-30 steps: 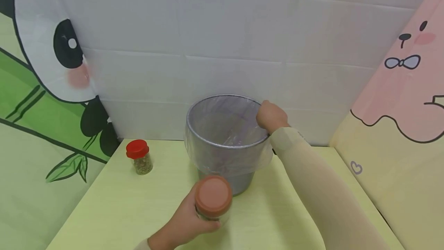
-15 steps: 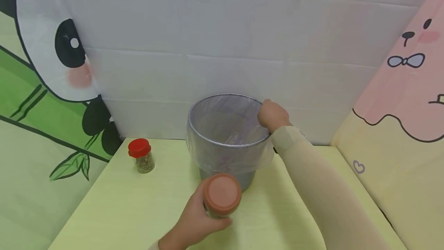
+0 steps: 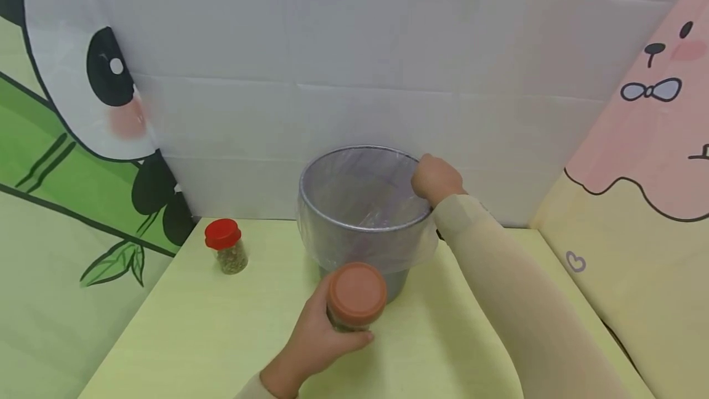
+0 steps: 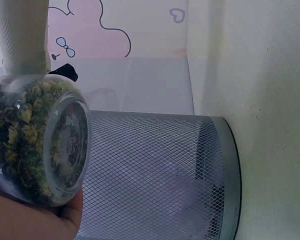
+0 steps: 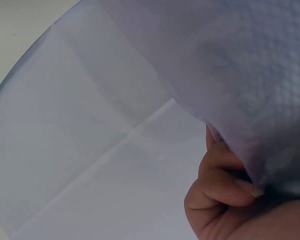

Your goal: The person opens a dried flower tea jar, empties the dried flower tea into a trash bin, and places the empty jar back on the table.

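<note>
My left hand [image 3: 324, 334] grips a clear jar [image 4: 32, 137] of dried yellow-green flower buds with an orange-brown lid [image 3: 357, 291]. In the head view the jar stands in front of a grey wire-mesh wastebasket [image 4: 155, 165] and overlaps its lower wall. A thin see-through bin bag [image 3: 360, 251] lines the basket and is folded down over the outside of its rim. At the right of that rim, my right hand [image 3: 437, 180] pinches the edge with curled fingers [image 5: 220, 187], bag and rim together. Part of this hand is hidden behind the bag in the right wrist view.
A small jar [image 3: 231, 257] with a red lid stands at the back left of the pale yellow table [image 3: 221, 337]. A white wall sheet [image 3: 221, 116] rises close behind the basket. Cartoon-printed sheets flank the table on the left and right.
My left hand has moved the jar right and slightly farther forward, towards the wastebasket. The right hand keeps its hold on the rim, and the red-lidded jar has not moved.
</note>
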Demonstrator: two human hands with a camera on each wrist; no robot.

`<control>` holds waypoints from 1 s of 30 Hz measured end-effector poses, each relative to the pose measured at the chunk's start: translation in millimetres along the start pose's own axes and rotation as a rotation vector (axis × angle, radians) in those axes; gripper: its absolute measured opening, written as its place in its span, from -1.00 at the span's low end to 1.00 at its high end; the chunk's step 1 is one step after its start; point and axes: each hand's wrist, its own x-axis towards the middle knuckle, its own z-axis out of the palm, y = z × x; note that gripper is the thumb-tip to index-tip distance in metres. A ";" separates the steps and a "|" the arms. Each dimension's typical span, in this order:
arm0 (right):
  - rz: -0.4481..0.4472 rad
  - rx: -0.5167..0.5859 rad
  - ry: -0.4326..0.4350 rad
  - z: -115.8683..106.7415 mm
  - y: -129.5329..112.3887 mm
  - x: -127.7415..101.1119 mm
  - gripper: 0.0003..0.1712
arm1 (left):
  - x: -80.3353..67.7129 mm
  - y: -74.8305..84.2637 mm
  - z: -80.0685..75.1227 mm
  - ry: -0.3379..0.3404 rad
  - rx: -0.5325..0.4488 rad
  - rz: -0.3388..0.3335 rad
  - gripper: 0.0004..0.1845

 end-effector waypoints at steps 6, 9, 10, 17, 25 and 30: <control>-0.001 0.018 0.021 -2.0 1.7 0.3 -0.54 | 0.5 -1.2 0.6 -0.009 -0.007 -0.014 0.05; -0.013 0.042 0.024 -4.9 4.1 0.1 -0.53 | 0.3 -0.9 0.5 -0.009 -0.011 -0.021 0.04; -0.016 0.049 0.019 -6.5 4.8 0.0 -0.51 | 0.3 -0.8 0.4 -0.009 -0.013 -0.024 0.03; -0.026 0.089 -0.019 -19.9 6.0 -4.9 -0.35 | 0.2 -1.2 -0.1 -0.001 -0.017 -0.045 0.03; -0.071 0.106 -0.071 -33.2 10.6 -15.9 -0.31 | -1.4 -2.4 -1.8 -0.003 -0.013 -0.074 0.04; -0.083 0.115 -0.077 -38.5 16.5 -19.8 -0.25 | -0.5 -3.2 -3.5 -0.009 -0.016 -0.057 0.03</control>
